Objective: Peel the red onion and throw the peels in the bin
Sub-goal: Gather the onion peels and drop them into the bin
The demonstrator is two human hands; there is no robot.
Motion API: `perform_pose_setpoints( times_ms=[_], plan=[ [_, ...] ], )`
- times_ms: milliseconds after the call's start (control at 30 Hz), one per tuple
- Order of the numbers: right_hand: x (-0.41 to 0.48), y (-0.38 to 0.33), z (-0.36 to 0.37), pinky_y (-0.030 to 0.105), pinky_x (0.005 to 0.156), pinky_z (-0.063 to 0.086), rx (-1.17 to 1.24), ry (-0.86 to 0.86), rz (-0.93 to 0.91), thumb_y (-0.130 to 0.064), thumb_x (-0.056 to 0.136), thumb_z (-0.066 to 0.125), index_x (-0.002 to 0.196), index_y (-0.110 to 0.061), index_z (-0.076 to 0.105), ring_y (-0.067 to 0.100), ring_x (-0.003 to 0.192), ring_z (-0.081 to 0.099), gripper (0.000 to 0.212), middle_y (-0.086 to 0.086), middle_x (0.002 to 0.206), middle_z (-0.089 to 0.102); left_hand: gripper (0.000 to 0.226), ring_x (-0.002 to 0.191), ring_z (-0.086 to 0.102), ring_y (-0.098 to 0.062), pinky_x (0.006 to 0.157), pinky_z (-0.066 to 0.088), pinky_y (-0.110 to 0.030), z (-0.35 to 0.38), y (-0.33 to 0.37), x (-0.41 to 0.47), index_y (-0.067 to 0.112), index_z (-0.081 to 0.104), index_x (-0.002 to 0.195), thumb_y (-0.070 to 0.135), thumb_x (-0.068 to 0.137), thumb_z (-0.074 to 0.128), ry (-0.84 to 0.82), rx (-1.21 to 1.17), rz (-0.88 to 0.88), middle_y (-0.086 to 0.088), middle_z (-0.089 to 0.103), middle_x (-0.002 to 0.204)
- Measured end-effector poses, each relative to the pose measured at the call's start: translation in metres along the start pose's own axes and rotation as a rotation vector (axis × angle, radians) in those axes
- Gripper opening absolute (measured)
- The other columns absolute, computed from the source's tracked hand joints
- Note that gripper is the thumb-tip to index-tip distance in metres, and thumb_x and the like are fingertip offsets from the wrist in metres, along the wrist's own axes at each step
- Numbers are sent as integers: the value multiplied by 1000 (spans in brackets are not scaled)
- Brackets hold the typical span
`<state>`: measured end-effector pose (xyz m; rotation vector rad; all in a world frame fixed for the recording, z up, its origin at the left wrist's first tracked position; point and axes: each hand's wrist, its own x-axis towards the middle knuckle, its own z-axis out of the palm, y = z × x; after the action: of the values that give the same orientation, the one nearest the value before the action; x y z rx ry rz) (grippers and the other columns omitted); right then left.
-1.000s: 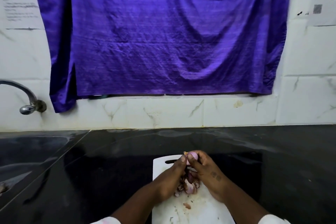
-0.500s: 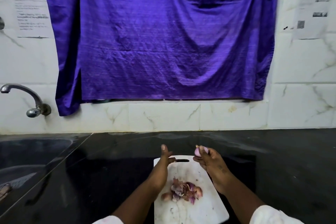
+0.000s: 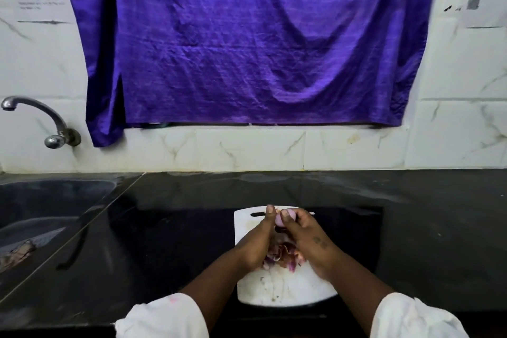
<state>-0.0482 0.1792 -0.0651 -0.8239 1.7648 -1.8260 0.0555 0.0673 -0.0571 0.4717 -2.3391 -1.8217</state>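
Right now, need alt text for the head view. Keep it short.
Two hands, left hand and right hand, hold a small peeled red onion together above a white cutting board on a black counter. A pile of purple peels lies on the board beneath them. Behind, a purple cloth hangs on the tiled wall; a tap and sink sit at left.

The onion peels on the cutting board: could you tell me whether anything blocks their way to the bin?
No bin shows in this view, so that path cannot be judged. The peels lie piled on the cutting board, partly under both hands, left hand and right hand, which hold the onion above them.
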Motion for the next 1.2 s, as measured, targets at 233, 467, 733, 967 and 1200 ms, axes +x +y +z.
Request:
perform_pose_setpoints(
  times_ms=[233,467,733,967,1200],
  plan=[
    [-34,5,20,39,53,46,92,108,-4,-45,96,64,110,-18,60,32,69,64,31,12,94,75,83,111,74,-19,106,54,-51,13,-16,-12,44,66,128,97,83,21,130,89,128,4,77,119],
    [-15,9,0,23,74,57,-72,197,-244,-4,80,84,112,-15,67,20,96,69,38,8,112,72,33,100,71,-16,97,55,-51,19,-26,-19,40,58,115,57,98,35,239,407,203,6,75,108],
    [26,13,-6,23,81,56,-367,170,-209,-6,77,84,103,-15,73,15,100,67,29,0,105,73,64,111,57,-16,97,44,-32,13,-20,-16,21,57,122,71,83,66,205,801,274,4,62,117],
    [37,11,4,20,75,53,-347,207,-228,-19,79,86,100,-19,73,9,92,67,25,-4,98,73,53,112,53,-21,99,42,-36,19,-30,-11,25,56,113,71,87,52,273,954,320,3,59,117],
    [28,3,-3,45,84,61,-149,256,-197,-24,78,85,99,-26,74,23,102,69,24,-1,102,73,44,122,44,-30,99,40,-45,21,-21,-4,26,52,130,58,101,42,230,1139,307,-6,51,131]
  ],
)
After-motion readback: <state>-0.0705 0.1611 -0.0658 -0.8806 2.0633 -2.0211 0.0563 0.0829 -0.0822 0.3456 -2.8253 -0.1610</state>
